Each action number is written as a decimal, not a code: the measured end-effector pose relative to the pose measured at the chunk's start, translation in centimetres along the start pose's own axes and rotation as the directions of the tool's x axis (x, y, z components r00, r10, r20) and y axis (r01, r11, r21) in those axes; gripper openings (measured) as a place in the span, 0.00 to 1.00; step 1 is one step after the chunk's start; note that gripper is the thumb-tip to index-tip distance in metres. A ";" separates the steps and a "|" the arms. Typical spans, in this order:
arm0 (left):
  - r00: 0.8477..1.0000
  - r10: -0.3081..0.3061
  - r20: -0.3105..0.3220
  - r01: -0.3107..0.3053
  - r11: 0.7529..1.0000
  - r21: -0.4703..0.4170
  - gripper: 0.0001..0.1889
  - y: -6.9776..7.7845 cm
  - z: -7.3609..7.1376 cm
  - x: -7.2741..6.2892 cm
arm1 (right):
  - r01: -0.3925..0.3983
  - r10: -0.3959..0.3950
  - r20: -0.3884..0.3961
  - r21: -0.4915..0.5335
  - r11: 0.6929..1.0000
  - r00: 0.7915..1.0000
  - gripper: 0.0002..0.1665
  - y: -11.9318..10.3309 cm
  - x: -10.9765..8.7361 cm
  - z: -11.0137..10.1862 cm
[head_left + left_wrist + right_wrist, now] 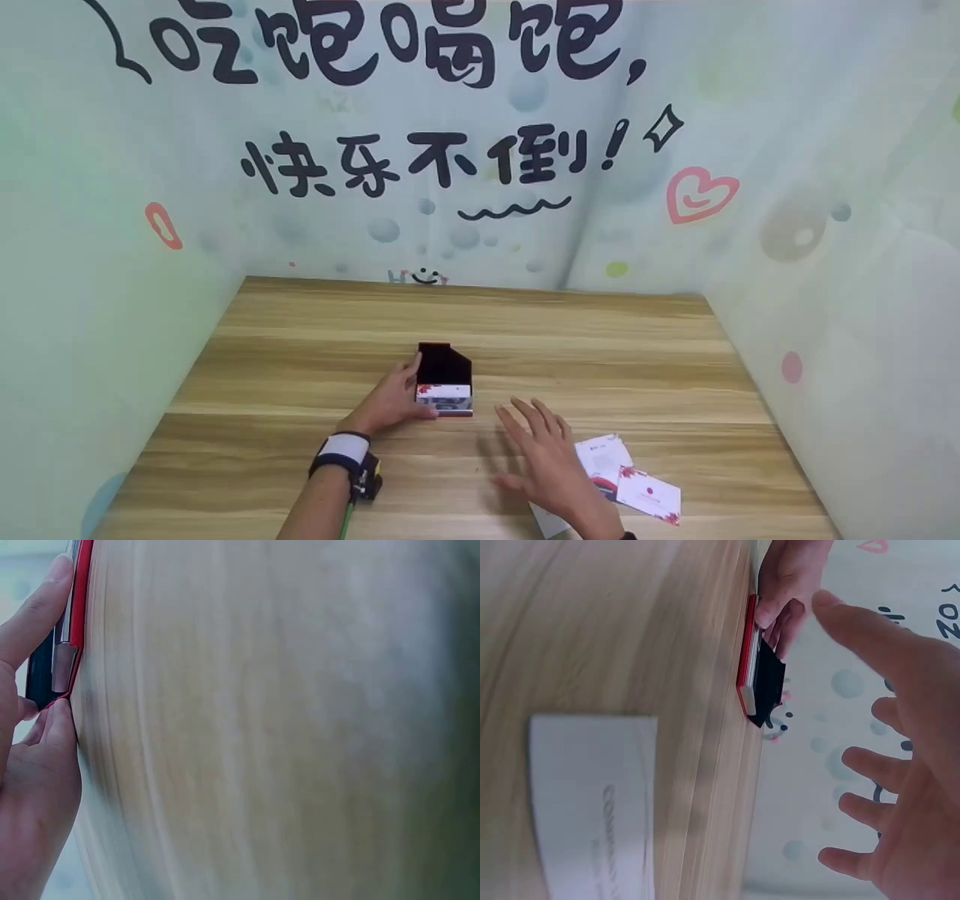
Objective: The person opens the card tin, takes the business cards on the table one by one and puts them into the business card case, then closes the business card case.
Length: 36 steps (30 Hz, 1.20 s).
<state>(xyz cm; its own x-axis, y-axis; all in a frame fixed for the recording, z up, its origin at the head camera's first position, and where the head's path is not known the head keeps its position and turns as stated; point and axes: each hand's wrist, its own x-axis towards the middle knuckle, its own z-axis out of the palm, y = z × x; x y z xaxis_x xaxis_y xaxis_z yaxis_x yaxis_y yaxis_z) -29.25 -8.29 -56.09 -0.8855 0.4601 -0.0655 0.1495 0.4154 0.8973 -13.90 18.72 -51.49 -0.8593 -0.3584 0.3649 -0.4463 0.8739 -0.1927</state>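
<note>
A small card case (pixel 444 364), black inside with red edges, stands on the wooden table with a floral-cornered business card (pixel 454 391) at its front. My left hand (pixel 386 403) grips the case at its left side, thumb at the front and fingers behind. The red outer face of the case (pixel 81 607) shows in the left wrist view. To the right, my right hand (pixel 546 459) hovers with fingers spread, holding nothing. Beside and under it lie a white card (pixel 602 452), a flower-cornered card (pixel 651 495) and a partly hidden card (pixel 550 523).
The wood-grain table (pixel 300 337) is bounded by a printed back wall (pixel 337 232) and side walls. A band with a small black device (pixel 367 480) sits on the left wrist. In the right wrist view, a card printed with lettering (pixel 592 795) lies close to the camera.
</note>
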 end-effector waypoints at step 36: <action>1.000 0.005 0.010 -0.005 0.998 0.056 0.62 0.0 -0.1 0.0 | -0.189 0.186 0.084 0.030 0.981 0.979 0.62 5.9 -6.1 -3.4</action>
<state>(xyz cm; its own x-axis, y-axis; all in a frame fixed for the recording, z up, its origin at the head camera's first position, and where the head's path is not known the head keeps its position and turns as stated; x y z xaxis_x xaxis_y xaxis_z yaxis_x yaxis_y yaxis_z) -29.30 -8.40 -56.03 -0.8805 0.4695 -0.0655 0.1783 0.4561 0.8719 -10.44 27.20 -51.73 -0.9453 -0.2155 0.2450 -0.2828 0.9157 -0.2857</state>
